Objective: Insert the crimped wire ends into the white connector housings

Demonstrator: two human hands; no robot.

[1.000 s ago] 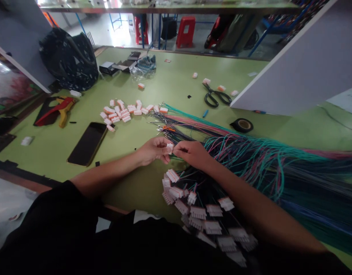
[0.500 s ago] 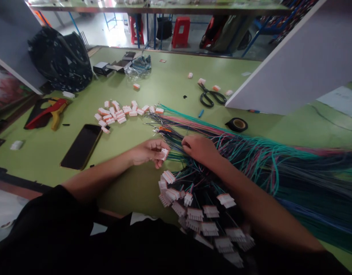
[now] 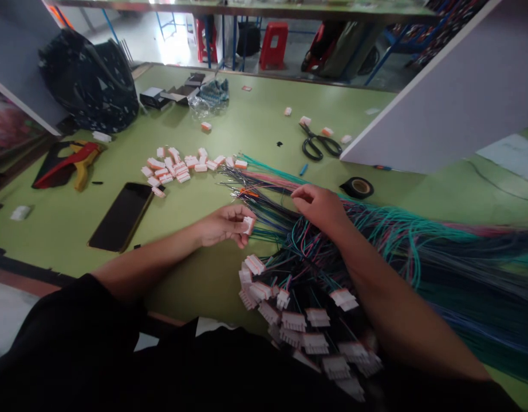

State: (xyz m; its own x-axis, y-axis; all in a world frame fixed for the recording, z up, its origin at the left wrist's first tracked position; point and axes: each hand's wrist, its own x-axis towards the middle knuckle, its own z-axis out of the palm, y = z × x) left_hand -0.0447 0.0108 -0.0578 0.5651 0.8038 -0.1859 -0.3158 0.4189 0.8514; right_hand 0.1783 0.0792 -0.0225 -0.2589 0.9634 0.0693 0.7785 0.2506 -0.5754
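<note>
Between the thumb and fingers of my left hand (image 3: 227,226) is a white connector housing (image 3: 248,225) with an orange edge. My right hand (image 3: 319,207) hovers over the wire bundle (image 3: 375,220), its thumb and forefinger curled together; a thin pink wire seems to run to the fingertips, but I cannot make it out surely. Bare wire ends (image 3: 233,183) fan out beyond my left hand. Below my hands hang several wired connectors (image 3: 293,320), white with orange edges. A pile of loose connector housings (image 3: 173,166) lies to the left of the wire ends.
A phone (image 3: 121,217) and a red-yellow tool (image 3: 70,163) lie at left, near a dark bag (image 3: 90,83). Scissors (image 3: 318,144), black tape (image 3: 357,187) and a white panel (image 3: 436,97) stand at right. Opened small boxes (image 3: 154,97) are farther back.
My right hand has moved right and slightly away from me over the wires, farther from my left hand. My left hand keeps the connector housing in nearly the same place.
</note>
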